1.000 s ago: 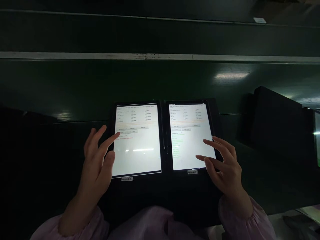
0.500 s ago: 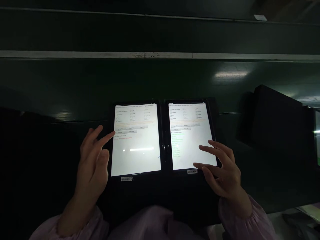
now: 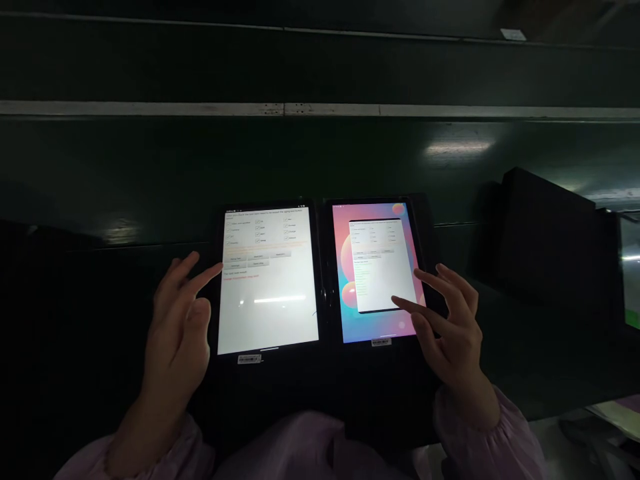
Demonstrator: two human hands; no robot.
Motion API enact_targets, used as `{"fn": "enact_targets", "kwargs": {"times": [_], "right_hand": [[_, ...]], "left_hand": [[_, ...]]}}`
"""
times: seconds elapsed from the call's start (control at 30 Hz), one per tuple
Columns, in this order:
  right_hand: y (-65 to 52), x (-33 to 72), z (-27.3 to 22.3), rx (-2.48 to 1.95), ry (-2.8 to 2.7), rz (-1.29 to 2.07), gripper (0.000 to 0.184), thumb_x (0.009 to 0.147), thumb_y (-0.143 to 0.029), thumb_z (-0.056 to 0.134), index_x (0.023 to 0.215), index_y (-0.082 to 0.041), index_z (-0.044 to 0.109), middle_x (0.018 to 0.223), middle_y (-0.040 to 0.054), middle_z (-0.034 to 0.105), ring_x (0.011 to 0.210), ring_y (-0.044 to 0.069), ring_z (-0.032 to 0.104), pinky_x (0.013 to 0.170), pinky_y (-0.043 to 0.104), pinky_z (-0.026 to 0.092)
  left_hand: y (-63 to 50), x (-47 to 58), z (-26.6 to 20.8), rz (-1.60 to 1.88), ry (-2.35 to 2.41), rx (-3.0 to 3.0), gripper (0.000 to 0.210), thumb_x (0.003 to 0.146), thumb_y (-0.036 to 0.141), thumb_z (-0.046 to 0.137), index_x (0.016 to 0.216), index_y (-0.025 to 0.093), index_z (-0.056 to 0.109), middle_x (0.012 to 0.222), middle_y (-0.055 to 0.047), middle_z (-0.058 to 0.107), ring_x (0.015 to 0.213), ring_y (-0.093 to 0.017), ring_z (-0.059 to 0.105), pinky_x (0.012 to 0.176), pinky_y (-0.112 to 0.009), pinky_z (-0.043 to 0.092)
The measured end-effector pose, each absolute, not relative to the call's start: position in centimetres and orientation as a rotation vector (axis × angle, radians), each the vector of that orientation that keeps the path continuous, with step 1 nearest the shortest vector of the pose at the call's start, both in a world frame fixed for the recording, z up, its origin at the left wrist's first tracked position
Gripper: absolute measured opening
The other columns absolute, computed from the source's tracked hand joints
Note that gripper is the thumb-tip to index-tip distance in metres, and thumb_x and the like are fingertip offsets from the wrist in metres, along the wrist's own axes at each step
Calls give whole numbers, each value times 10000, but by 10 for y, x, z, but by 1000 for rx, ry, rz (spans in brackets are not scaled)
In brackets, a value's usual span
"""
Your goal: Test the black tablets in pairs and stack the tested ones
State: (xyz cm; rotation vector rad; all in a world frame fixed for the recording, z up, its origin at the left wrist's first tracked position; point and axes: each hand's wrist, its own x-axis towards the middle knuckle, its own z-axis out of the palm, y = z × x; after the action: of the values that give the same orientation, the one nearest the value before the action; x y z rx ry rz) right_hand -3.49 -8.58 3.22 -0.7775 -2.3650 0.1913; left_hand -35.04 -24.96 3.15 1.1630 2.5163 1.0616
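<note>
Two tablets lie side by side in front of me. The left tablet (image 3: 270, 307) shows a white page with checkboxes, grey buttons and a line of red text. On the right tablet (image 3: 367, 327), a shrunken white page with green text floats over a pink and blue wallpaper. My left hand (image 3: 177, 327) is open at the left tablet's left edge, its index fingertip by the grey buttons. My right hand (image 3: 453, 327) is open over the right tablet's lower right, with the index finger on or just above the screen. Barcode labels sit at both lower edges.
A dark box-like object (image 3: 540, 233) stands on the dark green table (image 3: 150, 160) to the right. Beyond it, a lit screen (image 3: 631, 280) is partly in view. A pale metal strip (image 3: 200, 109) crosses the table behind the tablets.
The right tablet's full white page has shrunk to a floating window over the wallpaper. My right index finger has moved up the screen. My left hand keeps its place beside the left tablet.
</note>
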Motion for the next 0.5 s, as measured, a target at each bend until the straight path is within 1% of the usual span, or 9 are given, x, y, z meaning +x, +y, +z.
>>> {"fn": "enact_targets", "kwargs": {"times": [0.07, 0.17, 0.23, 0.3, 0.4, 0.5], "right_hand": [[-87, -36, 36, -738, -2377, 217, 276, 1016, -145, 608, 1126, -283, 820, 1392, 75, 697, 1436, 361, 549, 1084, 569, 571], [-92, -42, 42, -680, -2392, 263, 263, 1008, -135, 601, 1042, -259, 830, 1369, 87, 703, 1447, 349, 532, 1089, 538, 576], [-98, -49, 45, -633, -2402, 294, 258, 1005, -139, 602, 996, -254, 833, 1360, 89, 712, 1459, 343, 524, 1086, 519, 579], [-104, -56, 47, -584, -2421, 335, 259, 1007, -159, 601, 976, -263, 836, 1357, 81, 725, 1463, 338, 526, 1076, 511, 587], [-111, -63, 49, -568, -2514, 381, 241, 1009, -197, 621, 1010, -282, 847, 1404, 65, 723, 1491, 344, 497, 1103, 519, 581], [-113, -63, 49, -616, -2585, 394, 217, 1010, -215, 649, 1041, -286, 851, 1466, 62, 695, 1541, 356, 440, 1152, 545, 551]], "left_hand": [[-250, -350, 30, 1070, 2517, 1121, 488, 1066, 491, 410, 1315, 241, 748, 1614, -107, 579, 1612, -370, 379, 1338, -654, 259], [-252, -351, 27, 1136, 2489, 1096, 438, 1053, 473, 471, 1337, 283, 745, 1650, -59, 548, 1560, -350, 462, 1306, -602, 367], [-252, -352, 25, 1156, 2482, 1071, 430, 1045, 462, 490, 1341, 283, 746, 1663, -57, 533, 1528, -347, 505, 1280, -587, 416], [-251, -353, 25, 1149, 2489, 1037, 434, 1037, 459, 495, 1334, 272, 752, 1658, -67, 539, 1525, -353, 509, 1266, -580, 439], [-250, -354, 25, 1132, 2505, 1015, 443, 1039, 463, 488, 1344, 279, 751, 1651, -57, 548, 1556, -350, 469, 1262, -556, 453], [-255, -354, 21, 1121, 2485, 1090, 452, 1063, 454, 466, 1438, 351, 696, 1671, -9, 529, 1557, -336, 471, 1267, -546, 453]]}}
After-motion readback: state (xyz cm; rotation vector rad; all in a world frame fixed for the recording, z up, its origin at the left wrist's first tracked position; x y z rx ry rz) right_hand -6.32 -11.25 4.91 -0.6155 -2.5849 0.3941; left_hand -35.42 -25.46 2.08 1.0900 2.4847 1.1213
